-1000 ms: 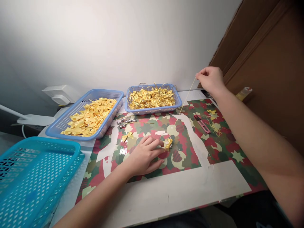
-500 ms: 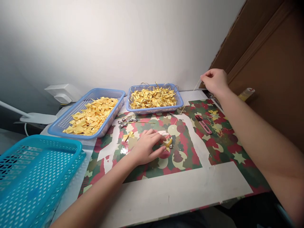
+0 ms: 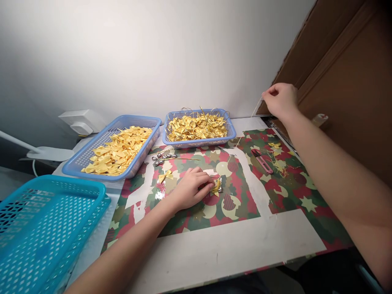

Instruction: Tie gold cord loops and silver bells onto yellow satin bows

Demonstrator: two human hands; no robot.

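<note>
My left hand (image 3: 189,188) rests on the patterned mat (image 3: 284,192) with its fingertips pinched on a small yellow ribbon bow (image 3: 217,186). My right hand (image 3: 280,100) is raised at the far right near the wall, pinching the end of a thin gold cord (image 3: 255,109) that runs down toward the mat. A second loose yellow bow (image 3: 164,175) lies just left of my left hand.
Two lilac baskets stand at the back: the left basket (image 3: 92,165) holds plain yellow bows, the right basket (image 3: 230,131) holds bows with gold cords. A turquoise basket (image 3: 45,228) sits at the near left. Small silver bells (image 3: 162,157) and pink snips (image 3: 261,160) lie on the mat. A brown door (image 3: 346,73) is at right.
My right hand has moved right and a little up, drawing the gold cord further out. My left hand's fingers have curled tighter on the bow.
</note>
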